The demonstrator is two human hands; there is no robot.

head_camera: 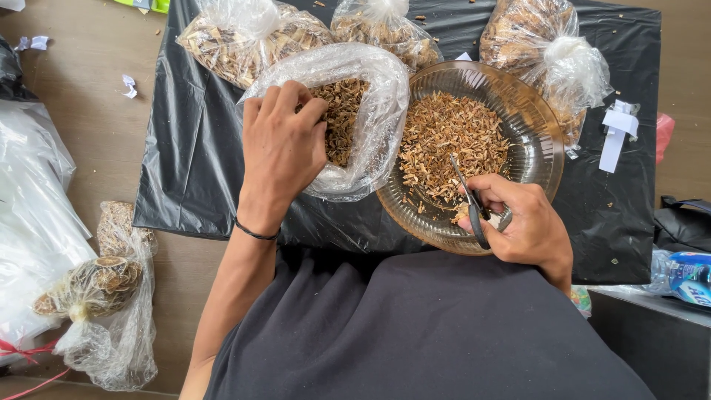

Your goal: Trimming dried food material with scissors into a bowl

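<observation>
My left hand [281,144] reaches into an open clear plastic bag [374,126] of brown dried pieces, its fingers bent down among them. My right hand [522,222] grips black scissors [468,194] over the near rim of a brown glass bowl [537,148]; the blades point up and left into the bowl. The bowl holds a heap of small cut brown bits [452,144]. Bag and bowl sit side by side on a black plastic sheet [185,155] in front of me.
Three tied clear bags of the same dried material lie at the far edge of the sheet [237,37] [385,26] [544,44]. More tied bags rest on the floor at left [104,289]. White paper strips [616,133] lie at right, a bottle [689,274] further right.
</observation>
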